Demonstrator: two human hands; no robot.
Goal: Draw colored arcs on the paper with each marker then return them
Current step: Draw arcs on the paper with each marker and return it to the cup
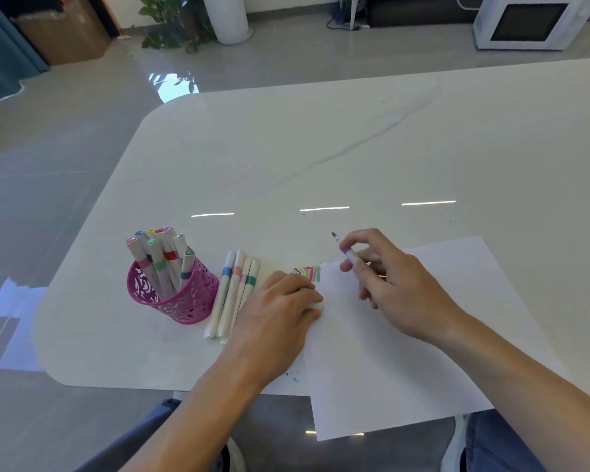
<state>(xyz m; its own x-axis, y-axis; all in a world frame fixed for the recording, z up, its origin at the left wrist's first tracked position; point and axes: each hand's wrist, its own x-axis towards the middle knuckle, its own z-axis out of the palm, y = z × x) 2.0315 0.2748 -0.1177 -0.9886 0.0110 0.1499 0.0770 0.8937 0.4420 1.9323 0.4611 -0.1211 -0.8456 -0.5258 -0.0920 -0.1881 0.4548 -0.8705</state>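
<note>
**Person holds an uncapped purple marker over a sheet of paper, beside a pink cup of markers**

The right hand (389, 281) pinches a purple marker (346, 251) between thumb and fingertips. The marker has a white barrel with a purple band, and its uncapped tip points up and away, toward the left. It is held in the air, just above the far left corner of the paper (406, 335).

The paper is a plain white sheet lying on a white table (321, 148), with its near end hanging over the table's edge. At the far left corner sits a small cluster of short coloured arcs (308, 272) in purple, yellow, red and green. Whether they lie on this sheet or just beside it cannot be told.

The left hand (280, 308) rests on the table at the paper's left edge, fingers curled round a small white object (318, 306) that is mostly hidden.

To the left stands a pink cut-out pen cup (174, 296), upright, holding a bunch of capped markers (160, 253) with coloured bands and end caps. Between the cup and the left hand, four more capped markers (234, 291) lie side by side on the table, touching one another.
</note>
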